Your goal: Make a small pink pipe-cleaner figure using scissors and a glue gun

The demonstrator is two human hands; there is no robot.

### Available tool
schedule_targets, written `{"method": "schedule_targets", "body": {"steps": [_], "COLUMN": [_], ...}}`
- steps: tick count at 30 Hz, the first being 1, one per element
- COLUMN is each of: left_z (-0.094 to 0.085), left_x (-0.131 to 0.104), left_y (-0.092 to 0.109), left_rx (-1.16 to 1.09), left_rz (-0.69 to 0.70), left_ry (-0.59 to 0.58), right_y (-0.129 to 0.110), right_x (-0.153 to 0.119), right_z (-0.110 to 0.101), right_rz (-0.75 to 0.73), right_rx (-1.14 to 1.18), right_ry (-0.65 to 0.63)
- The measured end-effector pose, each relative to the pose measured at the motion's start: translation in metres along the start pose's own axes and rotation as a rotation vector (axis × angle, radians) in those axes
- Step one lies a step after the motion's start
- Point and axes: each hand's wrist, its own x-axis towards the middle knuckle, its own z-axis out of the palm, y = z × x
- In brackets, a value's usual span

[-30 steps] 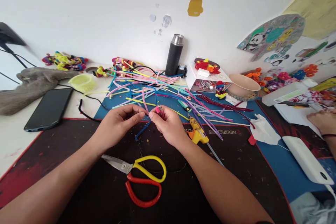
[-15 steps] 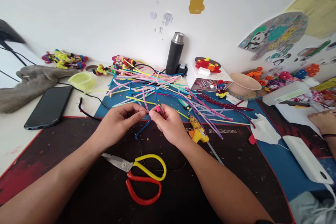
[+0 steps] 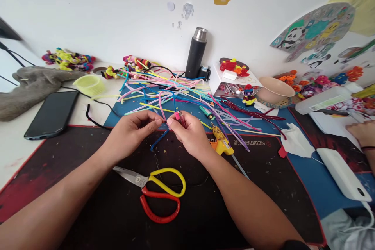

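Note:
My left hand (image 3: 137,129) pinches a tiny dark piece (image 3: 165,122) between thumb and forefinger. Its exact kind is too small to make out. Close beside it, my right hand (image 3: 190,134) is closed around a pink lighter (image 3: 178,116) with a metal top, and its thumb tip meets the dark piece. A bent blue pipe cleaner (image 3: 159,140) lies on the mat just below the fingertips. Nearer to me rest scissors (image 3: 140,180) with one yellow and one red handle.
Many coloured pipe cleaners (image 3: 164,86) are heaped behind my hands. A yellow glue gun (image 3: 222,140) lies right of my right hand. Further out are a phone (image 3: 52,113), a black thermos (image 3: 195,54), a bowl (image 3: 275,90) and a white device (image 3: 341,174). Another person's hand (image 3: 360,131) is at far right.
The view has tilted down slightly, so the desk things sit a little higher in the picture. My hands keep the same hold, fingertips still together.

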Motion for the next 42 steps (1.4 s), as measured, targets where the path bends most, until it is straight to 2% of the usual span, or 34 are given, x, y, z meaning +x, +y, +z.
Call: {"method": "schedule_targets", "body": {"steps": [42], "left_z": [0.0008], "left_x": [0.0000], "left_y": [-0.0007], "left_rx": [-0.045], "left_rz": [-0.008], "left_ry": [0.005], "right_y": [-0.0005], "right_x": [0.0000], "right_z": [0.0001], "right_rz": [-0.002], "right_rx": [0.026], "right_ry": [-0.012]}}
